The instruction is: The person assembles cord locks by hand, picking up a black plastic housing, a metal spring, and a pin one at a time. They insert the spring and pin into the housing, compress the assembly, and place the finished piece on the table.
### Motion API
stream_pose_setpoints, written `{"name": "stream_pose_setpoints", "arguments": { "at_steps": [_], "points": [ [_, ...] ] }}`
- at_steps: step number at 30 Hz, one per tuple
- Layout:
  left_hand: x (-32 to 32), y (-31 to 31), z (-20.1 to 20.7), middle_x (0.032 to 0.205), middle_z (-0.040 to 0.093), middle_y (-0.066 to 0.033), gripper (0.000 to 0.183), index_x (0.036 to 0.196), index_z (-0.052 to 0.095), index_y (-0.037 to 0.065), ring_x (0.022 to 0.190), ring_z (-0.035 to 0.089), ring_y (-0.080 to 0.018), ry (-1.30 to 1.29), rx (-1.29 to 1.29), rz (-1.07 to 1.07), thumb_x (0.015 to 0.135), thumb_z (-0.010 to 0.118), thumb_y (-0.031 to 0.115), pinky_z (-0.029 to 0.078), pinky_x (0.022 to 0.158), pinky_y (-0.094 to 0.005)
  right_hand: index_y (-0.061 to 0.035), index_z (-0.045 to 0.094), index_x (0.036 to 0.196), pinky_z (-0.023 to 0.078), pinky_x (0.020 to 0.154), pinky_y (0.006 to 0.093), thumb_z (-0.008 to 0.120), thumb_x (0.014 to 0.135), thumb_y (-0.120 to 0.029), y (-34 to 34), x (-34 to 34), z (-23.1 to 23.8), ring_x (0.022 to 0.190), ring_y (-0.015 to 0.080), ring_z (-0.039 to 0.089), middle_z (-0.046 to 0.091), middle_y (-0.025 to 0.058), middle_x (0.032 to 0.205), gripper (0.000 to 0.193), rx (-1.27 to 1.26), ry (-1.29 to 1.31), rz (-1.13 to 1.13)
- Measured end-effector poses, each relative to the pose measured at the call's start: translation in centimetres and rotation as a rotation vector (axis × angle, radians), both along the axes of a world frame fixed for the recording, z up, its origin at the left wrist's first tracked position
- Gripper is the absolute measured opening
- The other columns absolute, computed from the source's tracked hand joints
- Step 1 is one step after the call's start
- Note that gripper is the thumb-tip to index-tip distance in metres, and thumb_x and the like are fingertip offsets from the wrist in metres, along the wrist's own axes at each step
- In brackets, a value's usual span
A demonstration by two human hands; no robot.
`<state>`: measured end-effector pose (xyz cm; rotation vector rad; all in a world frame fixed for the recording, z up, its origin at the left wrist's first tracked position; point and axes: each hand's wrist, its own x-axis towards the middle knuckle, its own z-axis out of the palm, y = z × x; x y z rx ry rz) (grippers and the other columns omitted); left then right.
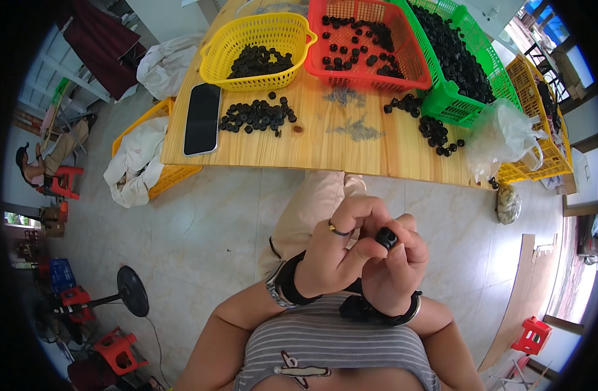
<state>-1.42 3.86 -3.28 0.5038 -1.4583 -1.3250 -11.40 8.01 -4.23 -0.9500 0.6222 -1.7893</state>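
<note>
Above my lap, in front of the table, a small black cord lock (386, 238) with a hole in its side is pinched between both hands. My left hand (330, 256) presses on it with thumb and fingertip; a ring and a wristwatch are on this hand and wrist. From the other side my right hand (398, 277) grips it with thumb and curled fingers. On the table nearest my hands lie loose grey piles of what look like small metal springs (356, 129), black ring-like parts (258, 116) to the left and black pieces (434, 133) to the right.
The wooden table (312, 153) carries a yellow basket (247, 81), a red basket (371, 79) and a green crate (452, 114) of black parts, plus a phone (202, 120) and a clear plastic bag (501, 137). A black fan (133, 290) stands on the floor at left. Another person sits far left.
</note>
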Motion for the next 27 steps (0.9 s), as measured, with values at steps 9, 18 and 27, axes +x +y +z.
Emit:
{"name": "stream_pose_setpoints", "arguments": {
  "at_steps": [9, 18, 27],
  "points": [
    [-0.3, -0.7, -1.1, 0.081, 0.05, -0.0034, 0.03, 0.108, 0.041, 0.003, 0.069, 0.048, -0.0093, 0.032, 0.053, -0.059, 0.086, 0.056, 0.017, 0.041, 0.063, -0.0226, 0.0023, 0.06, 0.102, 0.041, 0.079, 0.0258, 0.059, 0.081, -0.002, -0.4, 0.2, -0.5, 0.089, 0.0171, 0.053, 0.054, 0.01, 0.097, 0.021, 0.034, -0.097, -0.059],
    [-0.6, -3.6, -2.4, 0.087, 0.05, -0.0055, 0.043, 0.121, 0.034, 0.002, 0.08, 0.046, -0.0107, 0.194, 0.239, -0.083, 0.088, 0.054, 0.022, 0.039, 0.075, -0.024, 0.0018, 0.059, 0.094, 0.041, 0.08, 0.0272, 0.054, 0.077, 0.006, -5.7, -4.1, 1.2, 0.087, 0.0162, 0.052, 0.055, 0.0083, 0.094, 0.019, 0.162, 0.431, -0.165],
    [2.1, -5.4, -4.3, 0.083, 0.056, -0.0068, 0.016, 0.1, 0.054, 0.001, 0.074, 0.052, -0.0135, -0.358, 0.195, 0.102, 0.085, 0.051, 0.008, 0.042, 0.069, -0.0251, -0.0036, 0.062, 0.097, 0.046, 0.065, 0.0221, 0.058, 0.08, -0.002, -17.1, -15.6, 6.1, 0.079, 0.0122, 0.058, 0.06, 0.0077, 0.103, 0.018, -0.014, 1.362, -1.164]
  ]
}}
